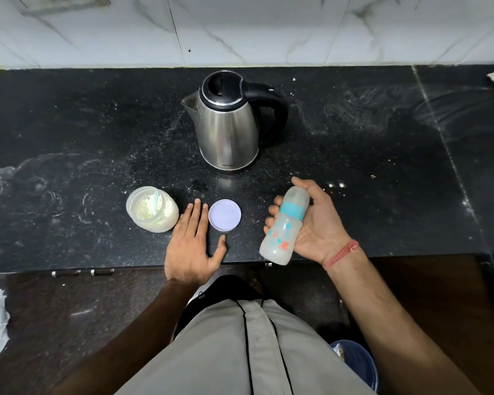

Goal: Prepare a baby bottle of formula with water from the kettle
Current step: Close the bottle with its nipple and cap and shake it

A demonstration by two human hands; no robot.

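A: What sits furthest to your left on the black counter (pixel 69 132)?

B: The open formula jar (pixel 151 209), clear plastic with pale powder inside and what looks like a scoop lying in it. It stands near the front edge.

A: And your left hand (pixel 193 246)?

B: It lies flat, palm down on the counter, fingers straight and close together, thumb spread out to the side. It holds nothing. The fingers lie between the jar and the jar's lid (pixel 224 215), and your thumb tip is just at the lid's near edge; I cannot tell whether it touches.

A: Where is the lid?

B: Flat on the counter, just right of your fingers, pale side up.

A: The kettle (pixel 228 124)?

B: Further back, near the middle, upright, lid closed, spout to your left and handle to your right. Neither hand touches it.

A: Your right hand (pixel 311 223)?

B: Palm up above the counter's front edge, fingers curled round the baby bottle (pixel 285 226). The bottle lies tilted across your palm, its capped top with the blue ring pointing away from you and its base toward you. A red thread (pixel 342 253) circles that wrist
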